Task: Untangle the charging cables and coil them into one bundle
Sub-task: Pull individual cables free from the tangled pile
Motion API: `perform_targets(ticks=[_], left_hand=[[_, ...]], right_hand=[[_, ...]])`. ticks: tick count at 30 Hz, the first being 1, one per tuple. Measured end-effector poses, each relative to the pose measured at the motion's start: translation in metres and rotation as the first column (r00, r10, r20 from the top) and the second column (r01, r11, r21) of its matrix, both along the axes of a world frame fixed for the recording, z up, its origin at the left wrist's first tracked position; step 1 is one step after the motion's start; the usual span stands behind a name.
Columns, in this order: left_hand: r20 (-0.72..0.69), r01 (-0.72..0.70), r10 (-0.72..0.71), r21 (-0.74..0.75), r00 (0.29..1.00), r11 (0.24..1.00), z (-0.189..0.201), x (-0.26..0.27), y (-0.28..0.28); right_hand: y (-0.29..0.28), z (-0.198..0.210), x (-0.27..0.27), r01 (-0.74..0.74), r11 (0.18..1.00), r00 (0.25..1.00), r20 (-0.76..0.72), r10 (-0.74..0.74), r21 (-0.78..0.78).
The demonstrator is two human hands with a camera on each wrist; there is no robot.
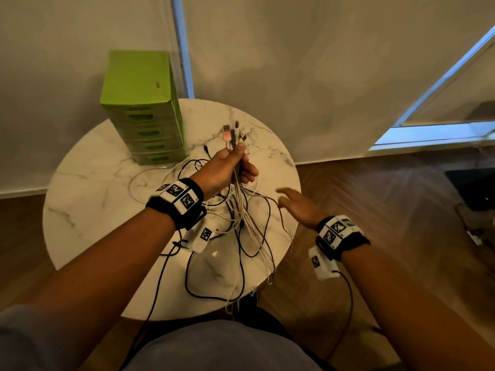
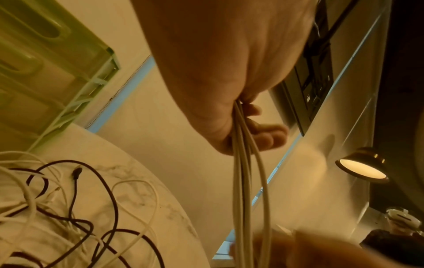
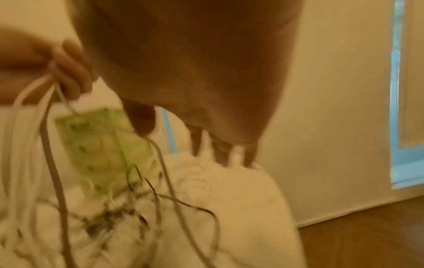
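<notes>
Left grip (image 1: 230,167) clamps the charging cables (image 1: 242,210) near their plugs, aligning ends for coiling; right grip (image 1: 300,204) hovers slack-fingered, holding nothing

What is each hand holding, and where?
Left hand grips the charging cables just below their plug ends; right hand is open, holding nothing.

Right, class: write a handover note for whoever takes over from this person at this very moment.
Left hand: grips the plug ends of several charging cables, gathered and pointing up.
Right hand: open, holding nothing, beside the hanging strands.
The rest of the cables lie in loose loops on the marble table, some trailing over its near edge.
Done: the ends are collected in one grip.
Left: free the loops, then coil everything into one bundle.
</notes>
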State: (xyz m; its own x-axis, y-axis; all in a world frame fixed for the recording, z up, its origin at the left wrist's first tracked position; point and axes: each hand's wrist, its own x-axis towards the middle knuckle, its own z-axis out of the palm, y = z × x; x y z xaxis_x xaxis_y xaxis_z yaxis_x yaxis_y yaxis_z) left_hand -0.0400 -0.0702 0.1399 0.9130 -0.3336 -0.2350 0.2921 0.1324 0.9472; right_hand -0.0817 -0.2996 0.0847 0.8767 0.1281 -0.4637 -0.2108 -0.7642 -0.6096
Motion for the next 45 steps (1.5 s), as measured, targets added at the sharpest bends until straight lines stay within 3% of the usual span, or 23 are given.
perform_targets(ticks=[2,3,6,9,12,14,16,18,20,22,24,30,36,38,40,42,44,45], left_hand=[[0.010,0.083,-0.083,0.021,0.996,0.996,0.008,-0.004,0.002],[0.014,0.121,-0.122,0.037,0.992,0.992,0.012,-0.006,0.003],[-0.001,0.209,-0.209,0.062,0.978,0.976,0.027,-0.011,0.010],[-0.044,0.232,-0.230,0.062,0.972,0.971,0.039,-0.010,0.029],[-0.113,0.209,-0.212,-0.033,0.971,0.977,0.037,-0.006,0.053],[-0.159,0.175,-0.200,-0.158,0.967,0.972,0.037,-0.005,0.062],[-0.188,0.095,-0.144,-0.248,0.972,0.964,0.040,-0.002,0.065],[-0.190,-0.022,-0.039,-0.310,0.981,0.951,0.043,0.004,0.066],[-0.177,-0.145,0.082,-0.375,0.981,0.916,0.047,0.012,0.067],[-0.161,-0.246,0.195,-0.416,0.968,0.875,0.048,0.023,0.069],[-0.135,-0.329,0.300,-0.424,0.944,0.844,0.046,0.032,0.067],[-0.068,-0.530,0.529,-0.219,0.846,0.819,0.032,0.036,0.049],[-0.049,-0.371,0.369,-0.041,0.928,0.928,-0.007,0.015,0.040],[-0.048,-0.344,0.342,-0.046,0.939,0.938,-0.015,0.013,0.047],[-0.063,-0.368,0.365,-0.054,0.929,0.928,-0.019,0.013,0.058],[-0.093,-0.405,0.399,-0.063,0.912,0.912,-0.020,0.012,0.065],[-0.104,-0.413,0.404,-0.080,0.909,0.907,-0.021,0.009,0.070],[-0.101,-0.410,0.402,-0.078,0.910,0.909,-0.022,0.007,0.073]], right_hand=[[0.031,0.024,0.005,-0.091,0.928,0.996,0.038,0.083,0.361],[0.050,0.034,0.004,-0.177,0.892,0.983,0.032,0.180,0.415],[0.090,0.037,0.000,-0.338,0.881,0.916,-0.098,0.389,0.331],[0.095,0.029,-0.006,-0.245,0.872,0.862,-0.317,0.396,0.424],[0.080,0.030,-0.005,-0.161,0.826,0.802,-0.416,0.428,0.540],[0.072,0.040,0.001,-0.154,0.852,0.773,-0.476,0.420,0.500],[0.066,0.052,0.010,-0.223,0.906,0.814,-0.443,0.376,0.359],[0.059,0.057,0.020,-0.341,0.937,0.908,-0.232,0.349,0.075],[0.050,0.051,0.026,-0.320,0.930,0.943,0.029,0.330,-0.181],[0.044,0.039,0.021,-0.229,0.942,0.921,0.258,0.291,-0.245],[0.050,0.026,0.007,-0.227,0.942,0.888,0.346,0.304,-0.246],[0.098,-0.012,-0.045,-0.404,0.901,0.847,0.310,0.433,-0.156],[0.109,-0.043,-0.050,-0.673,0.711,0.688,0.180,0.703,-0.204],[0.103,-0.037,-0.032,-0.722,0.672,0.632,0.240,0.737,-0.162],[0.098,-0.031,-0.006,-0.719,0.677,0.613,0.316,0.724,-0.156],[0.097,-0.028,0.021,-0.629,0.755,0.694,0.304,0.653,-0.187],[0.098,-0.033,0.046,-0.534,0.792,0.729,0.315,0.608,-0.294],[0.100,-0.037,0.057,-0.522,0.757,0.707,0.298,0.642,-0.392]])
